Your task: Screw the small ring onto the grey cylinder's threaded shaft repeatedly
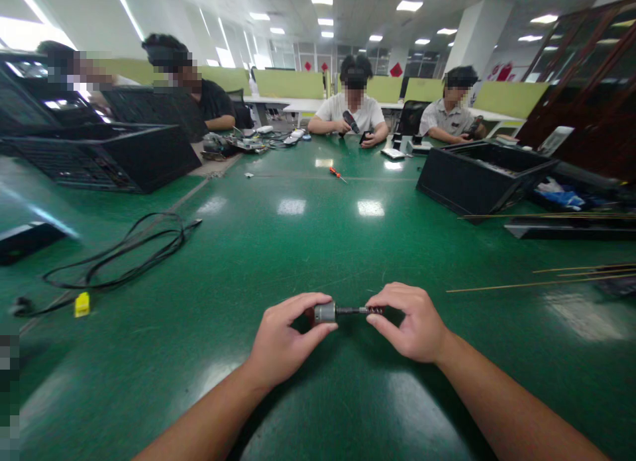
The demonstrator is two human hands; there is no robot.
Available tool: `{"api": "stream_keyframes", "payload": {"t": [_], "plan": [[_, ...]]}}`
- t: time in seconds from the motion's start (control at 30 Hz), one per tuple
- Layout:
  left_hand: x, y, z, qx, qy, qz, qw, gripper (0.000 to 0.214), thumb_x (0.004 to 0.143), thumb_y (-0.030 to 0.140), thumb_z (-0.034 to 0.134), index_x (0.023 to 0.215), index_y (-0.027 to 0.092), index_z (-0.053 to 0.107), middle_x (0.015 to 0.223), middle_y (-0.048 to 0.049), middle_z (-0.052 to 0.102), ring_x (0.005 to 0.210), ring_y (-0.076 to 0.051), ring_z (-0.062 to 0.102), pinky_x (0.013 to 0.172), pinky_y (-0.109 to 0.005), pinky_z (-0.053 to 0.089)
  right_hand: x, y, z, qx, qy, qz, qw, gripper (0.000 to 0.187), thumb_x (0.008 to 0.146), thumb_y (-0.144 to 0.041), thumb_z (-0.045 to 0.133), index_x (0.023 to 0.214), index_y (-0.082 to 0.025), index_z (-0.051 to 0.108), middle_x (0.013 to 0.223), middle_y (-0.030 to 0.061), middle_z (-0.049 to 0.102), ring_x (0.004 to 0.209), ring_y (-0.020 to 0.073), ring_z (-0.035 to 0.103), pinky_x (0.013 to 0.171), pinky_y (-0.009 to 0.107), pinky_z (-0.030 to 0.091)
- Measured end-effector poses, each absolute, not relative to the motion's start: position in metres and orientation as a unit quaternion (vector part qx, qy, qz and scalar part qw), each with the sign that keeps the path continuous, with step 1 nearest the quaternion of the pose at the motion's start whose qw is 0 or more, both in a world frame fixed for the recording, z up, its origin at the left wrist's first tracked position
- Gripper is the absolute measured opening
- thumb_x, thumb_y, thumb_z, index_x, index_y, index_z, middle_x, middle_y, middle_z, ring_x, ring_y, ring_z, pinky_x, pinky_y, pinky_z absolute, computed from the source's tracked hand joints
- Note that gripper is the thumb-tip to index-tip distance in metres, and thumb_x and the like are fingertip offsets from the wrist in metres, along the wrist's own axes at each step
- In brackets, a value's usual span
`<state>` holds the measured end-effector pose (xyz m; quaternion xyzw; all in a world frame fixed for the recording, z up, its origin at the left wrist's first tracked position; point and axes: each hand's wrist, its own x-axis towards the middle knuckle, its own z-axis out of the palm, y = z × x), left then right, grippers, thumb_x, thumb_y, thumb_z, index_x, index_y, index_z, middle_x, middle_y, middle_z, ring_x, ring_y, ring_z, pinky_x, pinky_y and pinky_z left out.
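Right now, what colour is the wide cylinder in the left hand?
Mostly grey: the wide cylinder in the left hand, clearest in head view.

I can read no word, number or brand anywhere in front of me. The red diamond-shaped signs (396,69) at the far end of the room are too small for me to make out, and the yellow tag (82,305) on the tabletop (298,242) to my left is too blurred.
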<state>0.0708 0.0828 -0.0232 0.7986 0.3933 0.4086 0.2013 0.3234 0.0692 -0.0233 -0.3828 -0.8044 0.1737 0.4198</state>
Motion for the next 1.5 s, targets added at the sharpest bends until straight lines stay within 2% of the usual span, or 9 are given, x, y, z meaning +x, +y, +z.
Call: {"api": "stream_keyframes", "payload": {"t": [0.73,0.83,0.93,1.07,1.17,1.23,1.3,1.43,1.5], "plan": [[0.067,0.086,-0.029,0.77,0.436,0.402,0.235,0.029,0.077,0.024,0.081,0.105,0.024,0.072,0.097,-0.0016,0.076,0.085,-0.019,0.071,0.078,-0.029,0.054,0.324,0.07,-0.026,-0.376,-0.813,0.167,0.412,0.004,0.083,-0.019,0.069,0.087,-0.019,0.071,0.078,0.0026,0.074,0.069,0.0174,0.066,0.071,0.032,0.047],[0.067,0.087,-0.031,0.742,0.446,0.41,0.286,0.029,0.078,0.026,0.079,0.105,0.023,0.07,0.098,-0.0037,0.074,0.088,-0.02,0.071,0.082,-0.032,0.054,0.324,0.07,-0.026,-0.377,-0.813,0.167,0.411,0.004,0.083,-0.019,0.069,0.087,-0.019,0.071,0.078,0.0027,0.074,0.069,0.0176,0.066,0.071,0.032,0.047],[0.07,0.088,-0.033,0.678,0.442,0.443,0.386,0.031,0.078,0.026,0.079,0.104,0.02,0.064,0.099,-0.0051,0.071,0.091,-0.02,0.07,0.085,-0.032,0.053,0.324,0.071,-0.027,-0.379,-0.81,0.168,0.415,0.004,0.084,-0.019,0.069,0.088,-0.019,0.071,0.079,0.0027,0.074,0.07,0.0175,0.067,0.071,0.032,0.048],[0.072,0.095,-0.033,0.546,0.421,0.511,0.513,0.039,0.072,0.024,0.082,0.096,0.02,0.052,0.098,-0.0017,0.068,0.087,-0.017,0.069,0.082,-0.029,0.054,0.324,0.071,-0.028,-0.375,-0.812,0.166,0.415,0.005,0.083,-0.02,0.069,0.088,-0.019,0.071,0.079,0.0029,0.075,0.07,0.0174,0.067,0.071,0.031,0.048],[0.073,0.101,-0.03,0.485,0.432,0.526,0.549,0.045,0.074,0.027,0.08,0.108,0.021,0.052,0.103,-0.0019,0.068,0.082,-0.016,0.07,0.086,-0.031,0.054,0.324,0.071,-0.029,-0.374,-0.814,0.166,0.411,0.005,0.084,-0.021,0.069,0.088,-0.02,0.071,0.079,0.003,0.075,0.07,0.0175,0.068,0.071,0.031,0.049],[0.073,0.103,-0.024,0.471,0.45,0.532,0.54,0.05,0.074,0.03,0.08,0.117,0.02,0.055,0.109,-0.0048,0.069,0.089,-0.017,0.07,0.094,-0.032,0.052,0.324,0.071,-0.03,-0.374,-0.815,0.166,0.411,0.005,0.084,-0.021,0.069,0.088,-0.02,0.071,0.079,0.0031,0.075,0.07,0.0177,0.068,0.071,0.031,0.049],[0.069,0.1,-0.016,0.469,0.463,0.539,0.524,0.049,0.072,0.032,0.082,0.114,0.018,0.06,0.113,-0.0073,0.069,0.096,-0.019,0.069,0.099,-0.033,0.05,0.324,0.071,-0.03,-0.371,-0.815,0.168,0.412,0.005,0.083,-0.02,0.069,0.088,-0.02,0.072,0.079,0.003,0.075,0.07,0.0178,0.068,0.072,0.031,0.05],[0.03,0.085,0.0,0.502,0.504,0.513,0.481,0.049,0.066,0.034,0.087,0.103,0.022,0.057,0.11,-0.008,0.073,0.098,-0.025,0.071,0.095,-0.038,0.054,0.32,0.07,-0.032,-0.358,-0.818,0.169,0.417,0.007,0.083,-0.021,0.071,0.089,-0.02,0.074,0.079,0.003,0.076,0.07,0.0179,0.069,0.072,0.032,0.051],[-0.01,0.075,0.001,0.553,0.555,0.466,0.411,0.045,0.066,0.037,0.086,0.099,0.022,0.06,0.11,-0.0094,0.075,0.103,-0.028,0.07,0.093,-0.037,0.055,0.317,0.071,-0.036,-0.343,-0.819,0.175,0.425,0.01,0.083,-0.021,0.072,0.093,-0.021,0.076,0.08,0.003,0.077,0.07,0.0177,0.07,0.072,0.032,0.052]]}}
